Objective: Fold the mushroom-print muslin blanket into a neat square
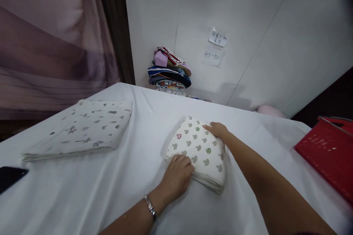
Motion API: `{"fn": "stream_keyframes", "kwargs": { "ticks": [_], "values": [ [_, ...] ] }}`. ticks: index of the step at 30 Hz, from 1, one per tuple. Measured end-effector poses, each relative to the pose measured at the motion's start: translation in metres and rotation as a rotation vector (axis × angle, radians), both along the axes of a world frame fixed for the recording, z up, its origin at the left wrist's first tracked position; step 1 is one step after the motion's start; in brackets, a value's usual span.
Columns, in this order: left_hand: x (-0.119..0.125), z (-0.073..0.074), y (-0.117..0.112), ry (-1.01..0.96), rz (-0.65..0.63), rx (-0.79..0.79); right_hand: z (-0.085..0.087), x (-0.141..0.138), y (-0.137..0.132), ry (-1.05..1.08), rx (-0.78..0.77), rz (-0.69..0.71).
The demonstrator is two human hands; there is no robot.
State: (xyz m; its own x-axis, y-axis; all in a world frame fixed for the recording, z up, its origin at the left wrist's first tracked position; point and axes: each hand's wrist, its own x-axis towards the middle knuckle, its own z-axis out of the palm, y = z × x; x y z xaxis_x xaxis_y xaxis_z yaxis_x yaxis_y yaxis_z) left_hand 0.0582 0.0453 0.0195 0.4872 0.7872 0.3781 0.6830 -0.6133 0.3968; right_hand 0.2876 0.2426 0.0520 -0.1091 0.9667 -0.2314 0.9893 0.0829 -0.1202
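Note:
A folded white cloth [198, 147] printed with grey, green and red mushrooms lies on the white-covered table, its stacked layers showing along the near edge. My left hand [179, 174], with a silver bracelet at the wrist, has its fingers curled over the near left edge of this cloth. At the far right edge, my right hand [219, 131] grips the cloth, one finger reaching onto its top and the others partly hidden. To the left lies another folded white cloth [93, 126] with a small plant print, apart from both hands.
A red bag or box [328, 150] stands at the right edge. A dark flat object [11, 176] lies at the left. Behind the white-covered table [146, 183], a pile of folded clothes [169, 73] rests by the wall. Paper notes [215, 49] hang there; a pink curtain [52, 36] hangs left.

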Motion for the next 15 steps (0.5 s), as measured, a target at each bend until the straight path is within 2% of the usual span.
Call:
{"fn": "stream_keyframes", "kwargs": {
  "ticks": [4,7,11,13,15],
  "values": [
    [-0.008,0.004,0.007,-0.026,0.011,0.026,-0.007,0.047,-0.045,-0.038,-0.004,-0.166],
    [-0.012,0.005,0.011,-0.054,0.007,0.013,-0.012,0.078,-0.084,-0.026,-0.021,-0.205],
    [-0.013,0.005,0.011,-0.077,-0.002,0.018,-0.004,0.088,-0.117,-0.075,0.002,-0.242],
    [-0.013,0.004,0.010,-0.074,0.001,0.023,0.004,0.080,-0.122,-0.067,0.125,-0.159],
    [-0.013,0.004,0.008,-0.064,0.006,0.026,0.011,0.062,-0.121,0.013,0.266,0.025]
  ]
}}
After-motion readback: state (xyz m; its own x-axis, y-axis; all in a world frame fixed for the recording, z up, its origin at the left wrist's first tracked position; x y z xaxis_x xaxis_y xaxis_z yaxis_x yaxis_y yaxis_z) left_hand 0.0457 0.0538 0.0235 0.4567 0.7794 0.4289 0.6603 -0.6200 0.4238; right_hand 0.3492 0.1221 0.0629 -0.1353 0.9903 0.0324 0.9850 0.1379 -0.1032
